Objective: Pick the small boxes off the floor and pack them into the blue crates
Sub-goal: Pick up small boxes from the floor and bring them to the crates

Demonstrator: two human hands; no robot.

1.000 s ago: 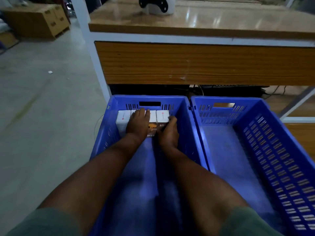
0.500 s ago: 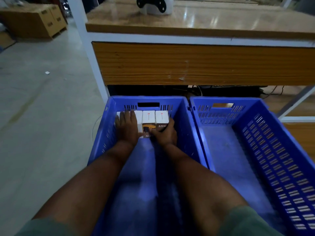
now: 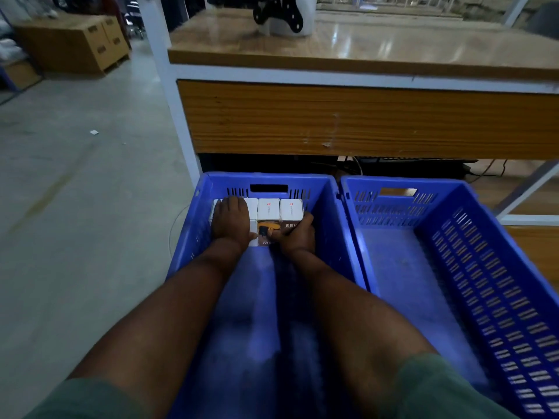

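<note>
Left hand [image 3: 231, 220], fingers straight and flat, presses on the leftmost small boxes [image 3: 268, 209], hiding most of them. Right hand [image 3: 295, 237] curls its fingers against the rightmost box, thumb on the box's front face; a firm grip cannot be confirmed. The white boxes stand in 1 row against the far wall of the left blue crate [image 3: 326, 204]. The right blue crate [image 3: 453, 207], touching alongside, is cut off at the frame edge. A wooden workbench [image 3: 363, 116] stands beyond.
</note>
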